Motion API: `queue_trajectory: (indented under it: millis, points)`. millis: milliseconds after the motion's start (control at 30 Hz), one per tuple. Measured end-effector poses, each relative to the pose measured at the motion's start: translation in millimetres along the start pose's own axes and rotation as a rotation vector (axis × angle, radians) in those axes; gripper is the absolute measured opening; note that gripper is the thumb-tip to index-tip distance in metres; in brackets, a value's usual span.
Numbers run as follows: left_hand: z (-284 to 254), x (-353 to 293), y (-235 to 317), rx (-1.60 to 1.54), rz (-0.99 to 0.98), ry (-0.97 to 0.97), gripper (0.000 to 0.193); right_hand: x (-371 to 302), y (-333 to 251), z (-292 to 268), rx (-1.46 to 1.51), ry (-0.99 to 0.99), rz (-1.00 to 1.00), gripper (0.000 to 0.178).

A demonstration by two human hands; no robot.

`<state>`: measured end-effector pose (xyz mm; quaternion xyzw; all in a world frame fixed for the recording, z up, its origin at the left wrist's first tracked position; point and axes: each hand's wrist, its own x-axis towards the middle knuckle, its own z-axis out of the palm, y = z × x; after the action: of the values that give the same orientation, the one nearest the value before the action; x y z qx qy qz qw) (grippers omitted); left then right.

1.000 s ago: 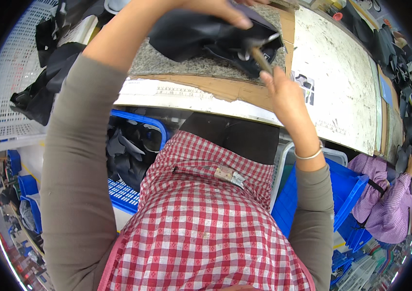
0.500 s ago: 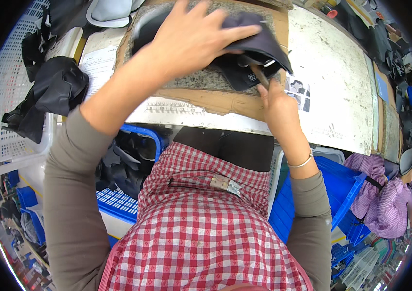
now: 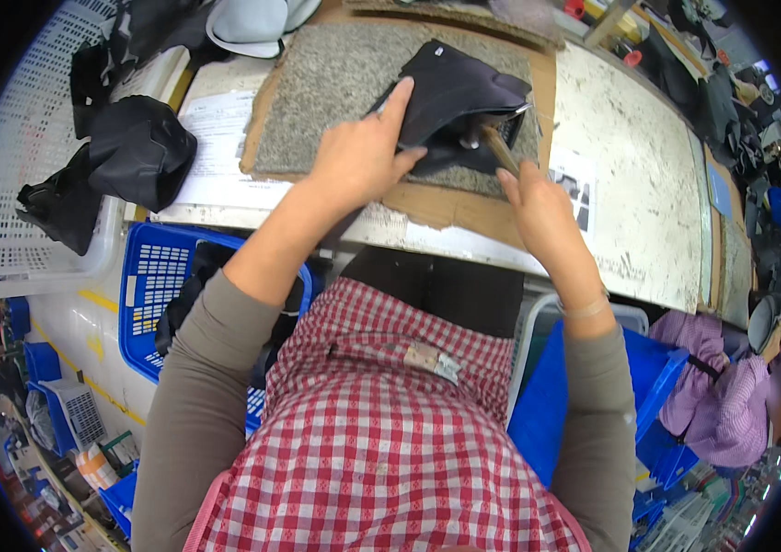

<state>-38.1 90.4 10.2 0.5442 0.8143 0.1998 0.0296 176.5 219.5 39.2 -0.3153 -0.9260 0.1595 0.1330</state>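
A black leather shoe upper (image 3: 450,87) lies on a grey speckled slab (image 3: 317,87). My left hand (image 3: 358,158) grips its left side, index finger stretched along the top and thumb at the near edge. In my right hand (image 3: 542,210) is the wooden handle of a hammer (image 3: 501,150). The hammer's metal head sits in the opening of the upper, partly hidden by the leather. My right fingers are closed round the handle near its end.
Cardboard (image 3: 450,210) lies under the slab on a white worktable (image 3: 643,184). Printed sheets (image 3: 216,138) lie left of it. Black leather pieces (image 3: 147,152) hang over a white crate (image 3: 4,212). Blue baskets (image 3: 147,304) stand below. A person in a checked pink garment (image 3: 717,405) is at right.
My left hand has come down and left, from above the upper to its left side. The upper has turned and lies flatter. My right hand still holds the hammer inside its opening.
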Motion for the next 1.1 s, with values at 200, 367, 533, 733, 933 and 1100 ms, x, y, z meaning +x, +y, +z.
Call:
queue_trajectory:
  millis: [200, 367, 533, 733, 933, 1100]
  points:
    - [8.2, -10.5, 2.6, -0.113, -0.137, 0.021, 0.091, -16.4, 11.2, 24.1, 0.171, 0.101, -0.103, 0.029]
    - [-21.1, -4.7, -7.8, -0.536, -0.153, 0.138, 0.076, -32.3, -2.2, 23.2, 0.268, -0.221, 0.18, 0.035]
    - [-131.0, 122.1, -45.9, -0.398, 0.043, 0.67, 0.08, -43.6, 10.2, 5.7, 0.462, -0.252, 0.224, 0.037]
    - [-166.6, 140.0, -123.8, 0.024, -0.204, 0.631, 0.096, -44.5, 17.1, 23.6, 0.473, -0.304, 0.177, 0.035]
    - [-109.0, -82.7, -187.7, 0.448, -0.491, 0.687, 0.1, -71.6, 21.8, 33.7, 0.623, -0.423, 0.35, 0.032]
    - [-81.4, -138.5, -235.0, 0.535, -0.632, 0.535, 0.086, -82.0, 10.7, 24.3, 0.462, -0.371, 0.079, 0.03]
